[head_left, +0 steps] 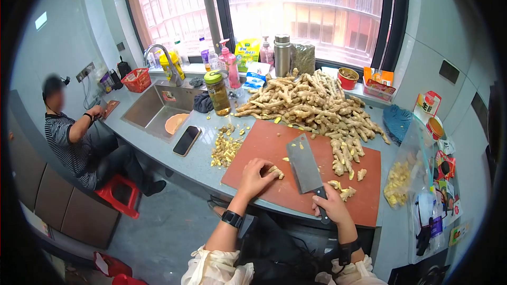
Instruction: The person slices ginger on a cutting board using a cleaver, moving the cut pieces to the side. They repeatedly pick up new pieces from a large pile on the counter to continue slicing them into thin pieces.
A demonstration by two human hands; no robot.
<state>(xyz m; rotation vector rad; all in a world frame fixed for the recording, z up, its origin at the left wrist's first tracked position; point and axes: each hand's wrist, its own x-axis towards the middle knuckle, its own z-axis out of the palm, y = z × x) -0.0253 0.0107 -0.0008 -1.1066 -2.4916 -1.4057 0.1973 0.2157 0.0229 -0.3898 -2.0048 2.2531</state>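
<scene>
Pinches a partly hidden ginger piece (pixel 275 172) in the barely open left grip (pixel 256 178) and clasps the cleaver (pixel 304 164) by its half-covered handle (pixel 322 212) in the right grip (pixel 332 205).

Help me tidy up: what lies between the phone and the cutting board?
Small ginger pieces lie between the phone and cutting board, in the head view.

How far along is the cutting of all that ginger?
Probably fairly early, as far more looks whole than cut. Cut already: the small pieces beside the board, and seemingly those in the clear bag. In hand: the left hand holds a ginger piece; the right hand grips the cleaver. Left: the large ginger heap behind and partly on the board.
</scene>
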